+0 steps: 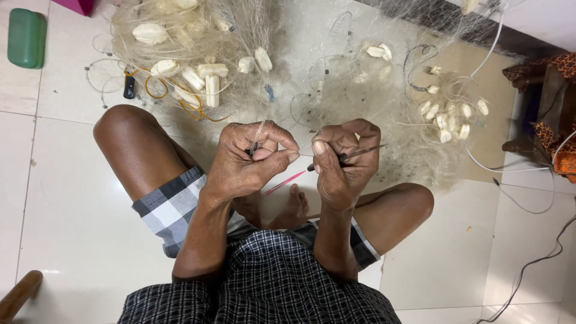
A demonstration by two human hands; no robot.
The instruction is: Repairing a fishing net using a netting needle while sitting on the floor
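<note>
Between both knees, left hand (252, 157) pinching net (336, 90), right hand (343, 157) gripping needle (360, 153).

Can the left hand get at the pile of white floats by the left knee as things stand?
Probably yes, but not freely: the left hand is pinching net mesh, so it must let go first. The white floats lie just beyond the knee, with nothing else between.

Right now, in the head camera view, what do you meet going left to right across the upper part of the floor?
Green container → big net heap with white floats → small pair of floats → smaller cluster of floats → patterned orange cloth.
</note>
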